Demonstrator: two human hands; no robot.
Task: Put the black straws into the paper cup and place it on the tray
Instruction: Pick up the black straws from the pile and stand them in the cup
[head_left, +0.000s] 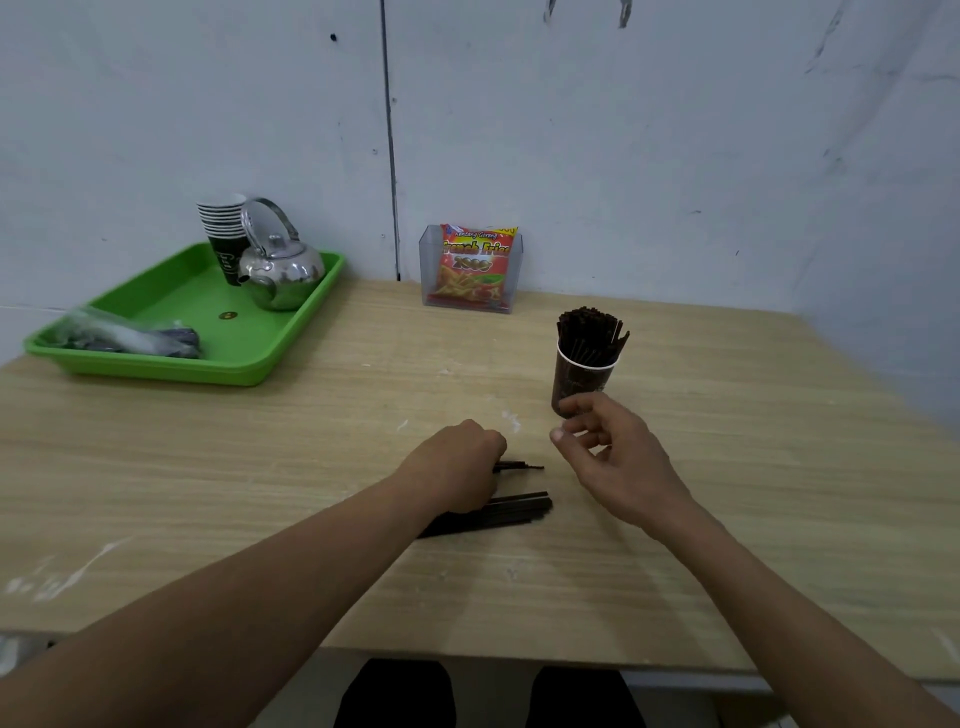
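A dark paper cup (579, 382) stands upright on the wooden table, packed with black straws (589, 332) that stick out of its top. My right hand (605, 441) hovers just in front of the cup's base, fingers loosely curled and holding nothing. My left hand (457, 462) is closed on a few black straws (519, 466) whose tips poke out to its right. A loose bundle of black straws (498, 512) lies flat on the table under and beside that hand. The green tray (171, 369) sits at the far left of the table.
On the tray stand a steel kettle (280, 270), a stack of paper cups (223, 234) and a plastic bag (124, 338). A clear holder with a French fries snack packet (472, 267) stands against the back wall. The table's front edge (519, 657) is near my legs.
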